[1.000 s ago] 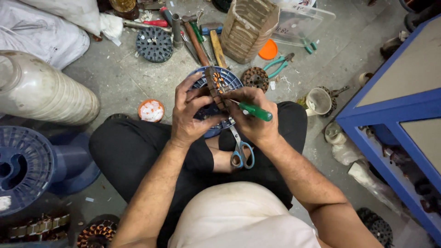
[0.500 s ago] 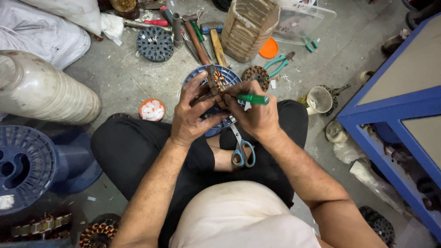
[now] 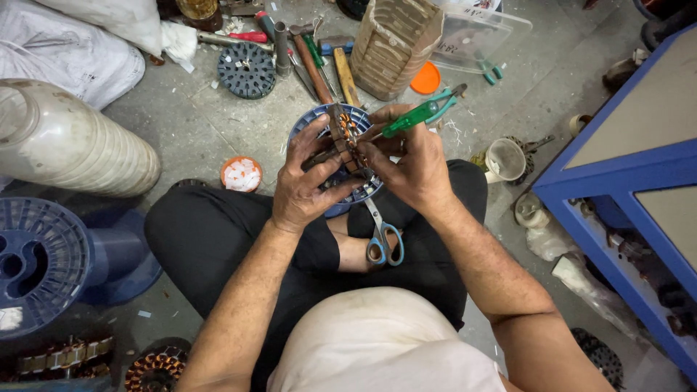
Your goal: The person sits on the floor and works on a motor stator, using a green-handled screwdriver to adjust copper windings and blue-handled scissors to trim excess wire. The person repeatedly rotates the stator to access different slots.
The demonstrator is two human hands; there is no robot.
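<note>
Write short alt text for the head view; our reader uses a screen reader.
Seated cross-legged on a concrete floor, a person grips a wound motor stator with the left hand while the right hand holds a green-handled tool on it. Blue-handled scissors lie in the lap.

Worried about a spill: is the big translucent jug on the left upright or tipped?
Tipped. The translucent jug lies on its side on the floor, its ribbed body running sideways.

Around the blue round holder: two hands, left hand and right hand; one pair of scissors below it; two hammers above; one orange lid upper right.
</note>
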